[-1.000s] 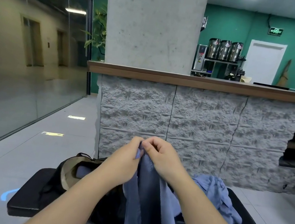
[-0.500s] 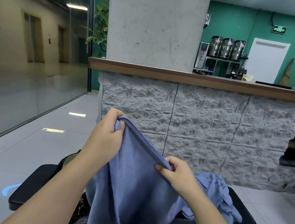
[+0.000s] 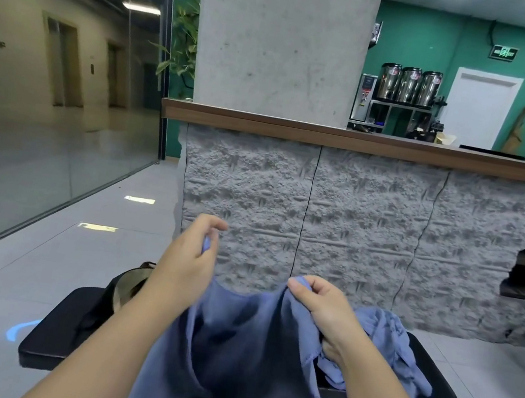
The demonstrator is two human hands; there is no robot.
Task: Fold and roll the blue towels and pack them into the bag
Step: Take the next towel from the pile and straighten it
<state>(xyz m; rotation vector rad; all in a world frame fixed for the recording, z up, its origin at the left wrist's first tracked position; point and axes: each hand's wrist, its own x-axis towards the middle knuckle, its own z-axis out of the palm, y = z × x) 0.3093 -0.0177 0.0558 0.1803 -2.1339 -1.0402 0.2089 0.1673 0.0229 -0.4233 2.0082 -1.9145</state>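
Above bench (image 3: 58, 331), hands (image 3: 186, 261) pinching towel (image 3: 241, 337) edge

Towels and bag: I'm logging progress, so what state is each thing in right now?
Held towel: unfolded, hanging between both hands.
Other towel: crumpled on the bench.
Bag: on the bench, open.
Left hand: pinching a towel corner.
Right hand: gripping the towel edge.

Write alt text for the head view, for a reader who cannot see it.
Two hands hold a blue towel up by its top edge, the left hand and the right hand each pinching it. Behind it, a black bench carries a dark bag on the left and more blue towels on the right.
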